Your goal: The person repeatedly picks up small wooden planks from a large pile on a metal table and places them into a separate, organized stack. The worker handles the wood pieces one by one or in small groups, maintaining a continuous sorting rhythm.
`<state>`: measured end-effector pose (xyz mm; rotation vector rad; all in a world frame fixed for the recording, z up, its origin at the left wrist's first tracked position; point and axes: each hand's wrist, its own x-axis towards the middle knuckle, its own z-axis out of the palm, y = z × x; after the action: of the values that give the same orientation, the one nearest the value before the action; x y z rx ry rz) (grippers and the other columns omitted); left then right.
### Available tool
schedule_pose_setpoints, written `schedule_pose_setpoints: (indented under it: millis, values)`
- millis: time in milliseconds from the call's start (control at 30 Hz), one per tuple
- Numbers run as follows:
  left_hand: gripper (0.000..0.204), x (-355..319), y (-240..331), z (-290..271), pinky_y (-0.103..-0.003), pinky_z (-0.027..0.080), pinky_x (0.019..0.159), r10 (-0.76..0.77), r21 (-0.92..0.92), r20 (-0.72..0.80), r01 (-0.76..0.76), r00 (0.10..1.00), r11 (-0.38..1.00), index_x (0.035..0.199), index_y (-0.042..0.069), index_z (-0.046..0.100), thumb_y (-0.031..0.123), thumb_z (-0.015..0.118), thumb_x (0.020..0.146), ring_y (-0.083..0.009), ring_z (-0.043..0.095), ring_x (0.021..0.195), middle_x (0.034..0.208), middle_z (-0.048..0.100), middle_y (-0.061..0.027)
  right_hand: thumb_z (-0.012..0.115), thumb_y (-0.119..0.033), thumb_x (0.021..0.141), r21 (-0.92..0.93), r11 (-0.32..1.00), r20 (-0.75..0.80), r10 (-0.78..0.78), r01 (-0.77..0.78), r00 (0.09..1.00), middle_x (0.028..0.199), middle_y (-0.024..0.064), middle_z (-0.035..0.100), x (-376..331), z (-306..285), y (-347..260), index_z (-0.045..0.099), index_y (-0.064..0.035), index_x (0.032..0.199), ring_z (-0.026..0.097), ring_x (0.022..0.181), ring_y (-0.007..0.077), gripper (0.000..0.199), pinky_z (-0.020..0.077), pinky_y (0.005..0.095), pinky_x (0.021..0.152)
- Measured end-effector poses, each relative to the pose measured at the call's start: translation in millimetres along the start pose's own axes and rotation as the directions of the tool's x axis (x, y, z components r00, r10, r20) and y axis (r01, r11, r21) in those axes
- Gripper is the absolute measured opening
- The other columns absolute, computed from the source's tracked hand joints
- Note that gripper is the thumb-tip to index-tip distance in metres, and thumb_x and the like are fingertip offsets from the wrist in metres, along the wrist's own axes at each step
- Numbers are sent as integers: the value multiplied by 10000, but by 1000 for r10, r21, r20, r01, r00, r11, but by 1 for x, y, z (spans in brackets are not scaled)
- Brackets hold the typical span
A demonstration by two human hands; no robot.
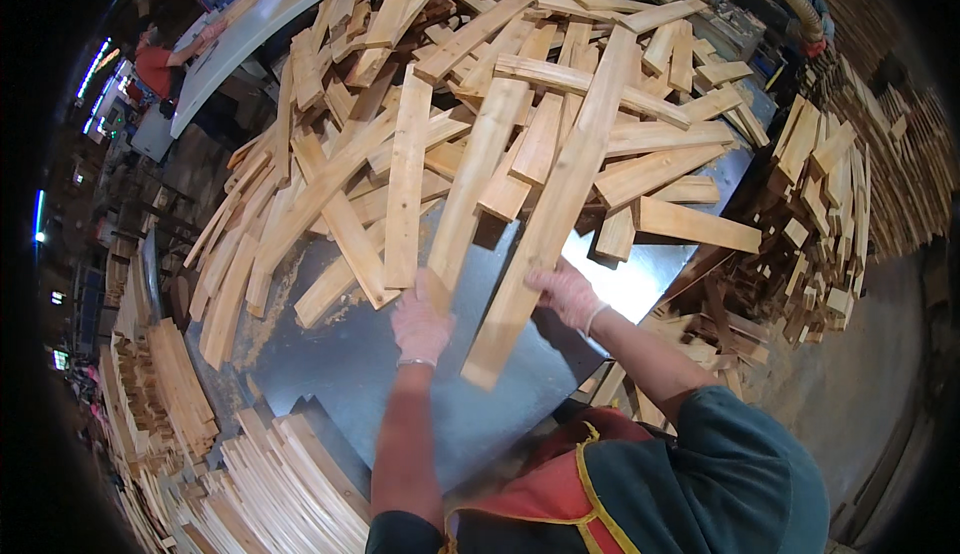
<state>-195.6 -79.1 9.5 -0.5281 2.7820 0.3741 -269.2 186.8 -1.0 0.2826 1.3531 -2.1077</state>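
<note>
Long plank (556,199) lies under right fingers (545,282).

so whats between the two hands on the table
In the head view, one long wooden plank lies between the left hand and the right hand, its near end resting on the bare metal tabletop; the right hand touches its edge.

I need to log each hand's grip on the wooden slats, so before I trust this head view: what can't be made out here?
- Left hand: only its back shows; the fingertips meet a slat end, so whether it grips is unclear.
- Right hand: fingers lie on the long slat; the hand hides any thumb grip.
- Metal table: its far half is buried under the slat pile.
- Person at upper left: too small and bent by the fisheye rim.
</note>
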Motion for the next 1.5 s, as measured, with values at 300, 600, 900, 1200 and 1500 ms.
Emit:
schedule_pose_setpoints:
  millis: [300,600,900,1200,1500]
  values:
    - [892,-235,-67,11,-396,506,996,159,-893,215,128,964,431,1581,22,397,227,783,804,-258,617,1182,1243,621,-65,757,-299,922,-346,927,76,181,-144,981,899,65,669,-74,32,94,691,-45,1171,629,785,170,361,561,338,700]
    - [567,-288,-97,82,-518,544,815,-298,-47,-179,295,937,954,1247,41,609,472,701,891,-458,675,975,1087,690,-175,672,-439,962,-693,721,377,367,-4,850,985,106,722,-149,161,211,678,-36,1240,670,873,223,490,550,363,797]
    - [508,-388,-174,64,-478,482,1073,-598,-253,-190,550,779,796,1334,69,636,382,622,935,-394,595,1291,1419,616,-208,673,-424,950,-748,602,498,229,281,836,1088,104,696,-151,115,142,576,-30,1389,659,1015,197,598,530,335,934]
    - [852,-374,-207,80,-466,325,1225,-766,79,-253,801,591,593,1605,116,326,296,695,859,-397,372,1490,1645,377,-153,688,-210,992,-376,840,-217,-491,392,843,955,76,676,-33,-113,-64,556,45,1379,645,814,160,482,527,279,688]
    - [887,-307,-120,45,-430,415,1158,-386,92,-182,407,904,909,1535,38,448,299,846,787,-381,449,1434,1554,467,-225,668,-195,808,-917,-231,-212,-407,-324,889,1541,196,517,-24,-300,-158,440,-107,1546,488,1418,411,778,426,446,1145]
